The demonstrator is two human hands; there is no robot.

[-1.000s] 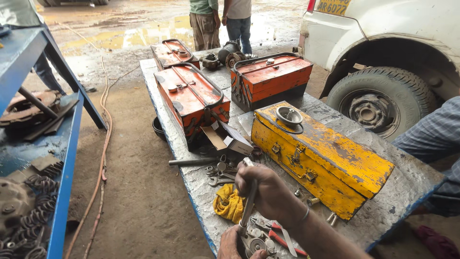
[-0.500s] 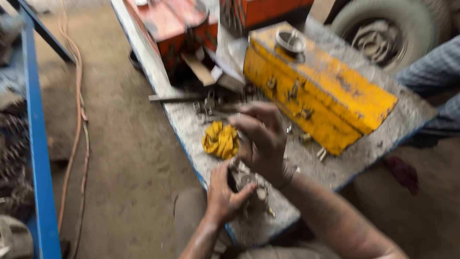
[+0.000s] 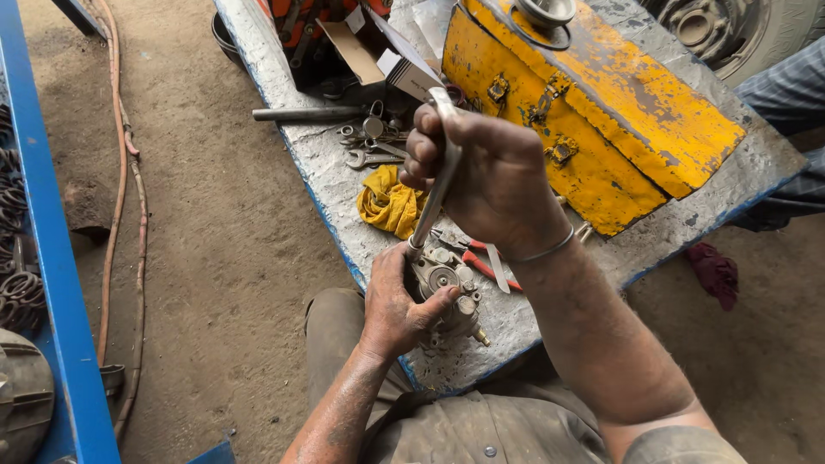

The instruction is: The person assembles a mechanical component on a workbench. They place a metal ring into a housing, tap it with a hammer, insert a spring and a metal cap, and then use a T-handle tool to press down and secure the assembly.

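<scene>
My left hand grips a small grey metal valve part against the near edge of the concrete workbench. In my right hand is a long steel wrench, held almost upright with its lower end set on the top of the part. A yellow rag lies just left of the wrench. Red-handled pliers lie on the bench under my right wrist.
A worn yellow metal toolbox with a round part on its lid sits on the bench. Loose spanners, a steel rod and a cardboard box lie behind. A blue rack stands left. Hoses run along the dirt floor. A vehicle wheel is at top right.
The view has tilted down and come closer. My right hand has lifted the wrench upright onto the part, and my left hand has settled its grip around the part.
</scene>
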